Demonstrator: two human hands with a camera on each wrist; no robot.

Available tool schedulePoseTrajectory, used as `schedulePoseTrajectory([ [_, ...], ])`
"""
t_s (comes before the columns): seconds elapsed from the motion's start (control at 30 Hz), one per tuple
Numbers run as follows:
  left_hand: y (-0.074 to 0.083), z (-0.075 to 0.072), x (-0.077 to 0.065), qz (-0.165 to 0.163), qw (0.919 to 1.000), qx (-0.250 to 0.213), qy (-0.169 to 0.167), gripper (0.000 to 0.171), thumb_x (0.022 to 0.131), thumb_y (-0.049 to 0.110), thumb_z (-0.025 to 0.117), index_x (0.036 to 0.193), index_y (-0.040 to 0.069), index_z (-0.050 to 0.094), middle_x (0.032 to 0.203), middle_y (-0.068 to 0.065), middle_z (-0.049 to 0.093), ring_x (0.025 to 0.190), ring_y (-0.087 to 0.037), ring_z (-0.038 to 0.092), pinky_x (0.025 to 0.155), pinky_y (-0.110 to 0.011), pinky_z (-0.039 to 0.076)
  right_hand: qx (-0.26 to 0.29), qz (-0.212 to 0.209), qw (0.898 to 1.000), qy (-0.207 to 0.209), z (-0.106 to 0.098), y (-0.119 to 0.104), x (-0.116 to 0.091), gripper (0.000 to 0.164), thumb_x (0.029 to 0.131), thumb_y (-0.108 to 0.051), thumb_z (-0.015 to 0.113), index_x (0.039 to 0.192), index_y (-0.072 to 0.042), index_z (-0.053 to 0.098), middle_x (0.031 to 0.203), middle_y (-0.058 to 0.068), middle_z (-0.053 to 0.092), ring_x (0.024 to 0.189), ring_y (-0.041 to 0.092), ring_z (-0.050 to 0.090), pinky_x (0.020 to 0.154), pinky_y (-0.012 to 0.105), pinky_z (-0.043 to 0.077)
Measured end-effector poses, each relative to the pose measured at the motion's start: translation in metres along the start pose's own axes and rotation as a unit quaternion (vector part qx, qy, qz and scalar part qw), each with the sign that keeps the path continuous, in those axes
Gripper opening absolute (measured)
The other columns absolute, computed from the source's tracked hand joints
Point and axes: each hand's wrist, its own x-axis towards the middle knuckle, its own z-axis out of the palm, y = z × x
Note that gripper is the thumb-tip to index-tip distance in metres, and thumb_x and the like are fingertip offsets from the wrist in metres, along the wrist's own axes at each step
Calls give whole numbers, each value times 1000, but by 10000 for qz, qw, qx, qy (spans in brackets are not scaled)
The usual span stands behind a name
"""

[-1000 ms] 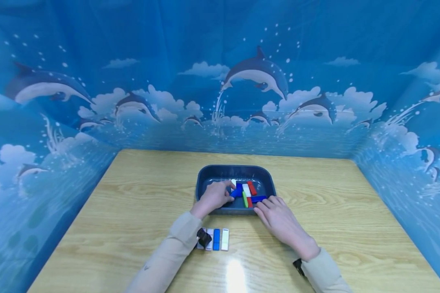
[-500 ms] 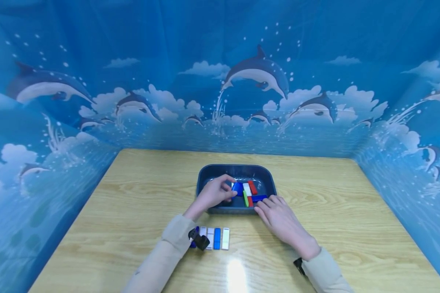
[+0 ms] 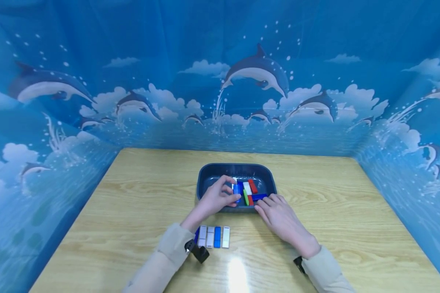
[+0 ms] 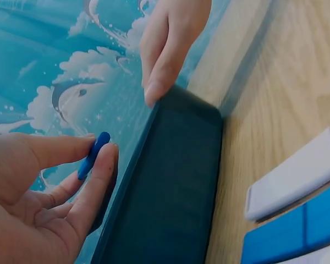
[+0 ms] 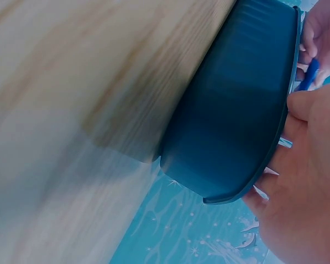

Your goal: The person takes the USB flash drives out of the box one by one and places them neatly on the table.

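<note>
Over the left half of a dark blue plastic bin [image 3: 236,164], my left hand [image 3: 215,197] pinches a blue domino [image 4: 93,155] between thumb and fingertips. The left wrist view shows this domino edge-on. My right hand [image 3: 280,215] grips the bin's near right rim, thumb outside and the other fingers over the edge. Inside the bin lie loose dominoes: a red one [image 3: 253,186], a white one [image 3: 247,188], a green one [image 3: 246,197] and a dark blue one [image 3: 259,197], among several. My left fingers partly cover others there.
Nearer to me on the wooden table [image 3: 161,179], several dominoes stand in a side-by-side row, including a bright blue one [image 3: 217,237] and a pale one [image 3: 225,237]. My left wrist strap [image 3: 197,250] hangs over the row's left end. A dolphin-printed curtain [image 3: 220,81] encloses the table.
My left hand has drawn slightly toward me, turning the blue domino from slanted to nearly upright. The left forearm has shifted left, uncovering more of the row. My right hand stays on the rim.
</note>
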Motion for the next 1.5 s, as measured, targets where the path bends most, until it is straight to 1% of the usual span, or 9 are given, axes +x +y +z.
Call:
schedulePoseTrajectory([
  [0.23,0,8,-17,154,9998,-82,-139,43,83,23,68,119,13,46,92,-7,61,73,-18,67,72,-40,55,-35,-95,9999,38,1,2,0,25,95,-28,49,104,-12,66,93,-1,65,86,18,49,84,38,41],
  [0.43,-5,14,-31,364,9984,302,-304,42,82,27,70,115,14,47,87,-4,62,77,-23,67,67,-31,53,-21,-92,10000,-19,1,3,-1,28,96,-30,45,104,-13,66,94,-1,64,86,18,49,85,38,41],
  [0.53,-7,16,-37,444,9972,435,-425,40,81,25,70,113,15,47,86,-3,63,76,-19,66,66,-28,53,-21,-82,10000,-3,1,3,-1,26,95,-28,48,104,-13,66,94,-1,64,86,18,49,85,38,41],
  [0.67,-13,21,-43,502,9948,675,-572,38,80,24,71,110,17,48,84,1,63,73,-9,64,68,-24,52,-23,-50,10000,14,2,3,-1,23,94,-27,52,104,-12,66,94,0,64,86,18,49,85,38,41],
  [0.87,-24,29,-49,578,9897,1155,-617,38,75,22,75,105,18,51,89,4,61,73,-4,62,65,-19,51,-9,-75,10000,26,2,3,-1,23,94,-27,51,104,-12,66,94,0,65,86,18,49,85,38,41],
  [1.1,-32,40,-47,691,9734,2127,-504,38,73,21,77,106,21,57,83,7,61,67,2,58,58,-15,48,-17,-164,9998,81,2,4,-1,26,96,-29,46,102,-12,66,92,0,64,85,19,48,84,38,41],
  [1.2,-35,43,-46,696,9649,2494,-436,37,71,21,78,103,19,59,82,7,59,66,0,55,57,-15,46,-12,-166,9998,62,2,3,-1,26,96,-29,46,103,-13,66,93,-1,64,85,18,48,84,38,40],
  [1.4,-37,46,-45,883,9459,3119,-153,37,67,23,81,99,15,64,82,6,53,70,-4,51,60,-15,42,2,-95,10000,-9,1,2,-1,25,96,-29,48,104,-13,65,94,-1,64,86,17,48,84,38,40],
  [1.5,-36,45,-46,914,9282,3607,-69,38,66,30,81,100,16,67,85,5,54,76,-7,49,65,-19,42,12,-46,10000,-50,0,1,-1,25,95,-29,48,105,-13,65,94,-2,64,86,17,48,85,38,41],
])
